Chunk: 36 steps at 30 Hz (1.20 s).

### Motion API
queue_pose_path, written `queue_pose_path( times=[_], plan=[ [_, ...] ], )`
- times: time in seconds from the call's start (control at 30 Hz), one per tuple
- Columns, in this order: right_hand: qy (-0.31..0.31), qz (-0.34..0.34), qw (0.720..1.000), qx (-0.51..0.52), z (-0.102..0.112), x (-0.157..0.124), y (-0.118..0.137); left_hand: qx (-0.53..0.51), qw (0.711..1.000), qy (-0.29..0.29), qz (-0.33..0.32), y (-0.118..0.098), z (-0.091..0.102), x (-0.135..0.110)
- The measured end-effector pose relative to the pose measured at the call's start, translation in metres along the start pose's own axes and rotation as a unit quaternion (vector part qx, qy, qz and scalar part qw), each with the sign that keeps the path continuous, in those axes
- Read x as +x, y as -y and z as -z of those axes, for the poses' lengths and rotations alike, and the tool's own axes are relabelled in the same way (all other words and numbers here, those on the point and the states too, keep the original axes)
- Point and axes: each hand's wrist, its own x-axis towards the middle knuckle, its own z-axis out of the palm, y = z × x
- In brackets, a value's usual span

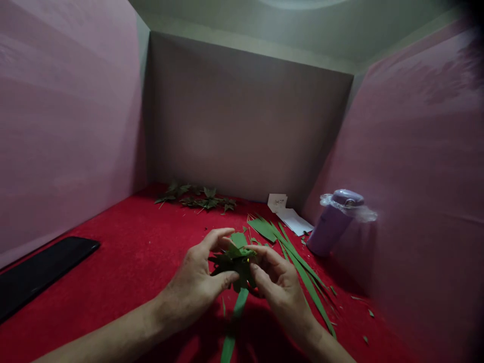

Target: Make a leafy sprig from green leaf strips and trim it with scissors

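Between my two hands is a bundle of green leaves (240, 267), dark and jagged at its edges, with a tiny yellow spot on the right side. My left hand (204, 272) curves around its left side, thumb pressed on the front and fingers behind. On the right side, my right hand (278, 275) pinches the bundle with thumb and fingers near the yellow spot. A long green leaf strip (235, 322) hangs below the bundle toward the bottom edge; whether it is joined to the bundle is hidden.
Leafy sprigs (206, 200) lie at the back of the red cloth (143, 262). Long green blades (306, 269) and scraps are on the right. Beyond them stand a purple tumbler (328, 227) with clear plastic and white cards (295, 221). A black flat device (49, 269) lies left. Pink walls enclose both sides.
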Motion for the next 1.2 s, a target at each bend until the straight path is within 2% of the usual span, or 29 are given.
queue_pose_path(
  times=[0.13, 0.27, 0.4, 0.5, 0.67, 0.83, 0.97, 1.2],
  plan=[
    [0.010, 0.023, 1.000, -0.007, 0.002, -0.003, 0.001, -0.062, 0.998, 0.000, 0.019, -0.002, -0.004, -0.001],
    [0.031, 0.017, 0.999, -0.013, 0.000, -0.004, 0.001, -0.131, 0.989, 0.013, 0.074, 0.006, -0.003, 0.003],
    [-0.011, 0.022, 0.999, -0.023, -0.006, -0.004, -0.005, -0.201, 0.969, 0.035, 0.136, 0.020, -0.007, 0.005],
    [-0.024, 0.004, 1.000, 0.007, -0.010, -0.002, -0.005, -0.209, 0.966, 0.043, 0.144, 0.025, -0.011, 0.003],
    [-0.045, -0.017, 0.999, 0.014, -0.009, 0.000, 0.001, -0.153, 0.983, 0.023, 0.101, 0.021, -0.009, 0.002],
    [-0.018, -0.005, 0.998, -0.061, -0.009, -0.002, -0.003, -0.029, 1.000, -0.007, -0.007, 0.009, 0.000, 0.004],
    [0.005, 0.005, 0.994, -0.105, -0.010, -0.004, -0.006, 0.079, 0.991, 0.011, -0.107, 0.008, 0.002, 0.003],
    [0.016, 0.012, 0.994, -0.104, -0.011, -0.005, -0.001, 0.155, 0.977, 0.029, -0.144, 0.014, 0.001, 0.005]
  ],
)
